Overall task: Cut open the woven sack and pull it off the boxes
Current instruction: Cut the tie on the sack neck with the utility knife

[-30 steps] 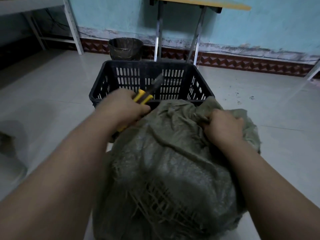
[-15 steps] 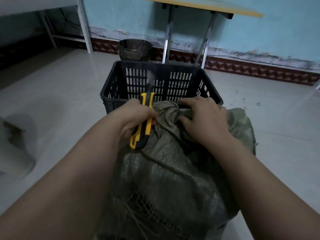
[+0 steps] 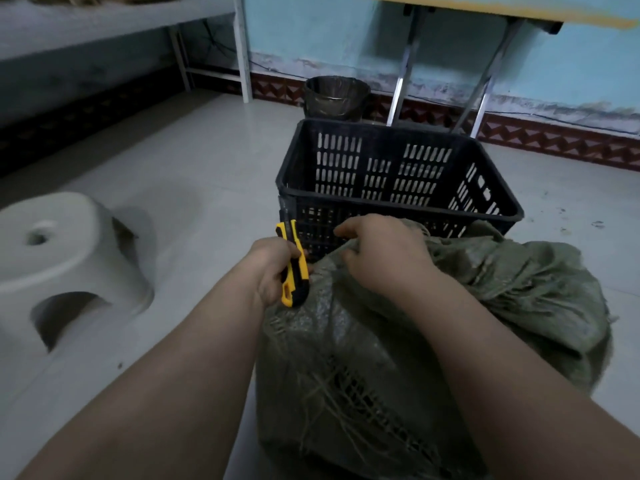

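- Sacking first: the grey-green woven sack (image 3: 433, 341) stands bulging on the pale floor (image 3: 207, 174), pressed against the near wall of the black crate (image 3: 381, 201); its near face is frayed, with loose strands hanging, and what it holds is hidden.
- The left hand (image 3: 272, 268), in front of the crate's near left corner, has its fingers curled round the handle of a yellow-and-black utility knife (image 3: 294, 271). The knife stands roughly upright, its lower end touching the sack's top left edge; whether the blade is out, I cannot tell.
- The right hand (image 3: 381, 258), in front of the middle of the crate's near wall, lies on the sack's bunched top, fingers and thumb bent and gripping a fold of the cloth.
- Both forearms are bare.
- A dark bin (image 3: 337, 97) sits just behind the crate, by the wall.
- 2 metal legs of a folding table (image 3: 401, 71) rise behind the crate, beside the bin.
- A white plastic stool (image 3: 62, 261) stands well to the left of the crate.
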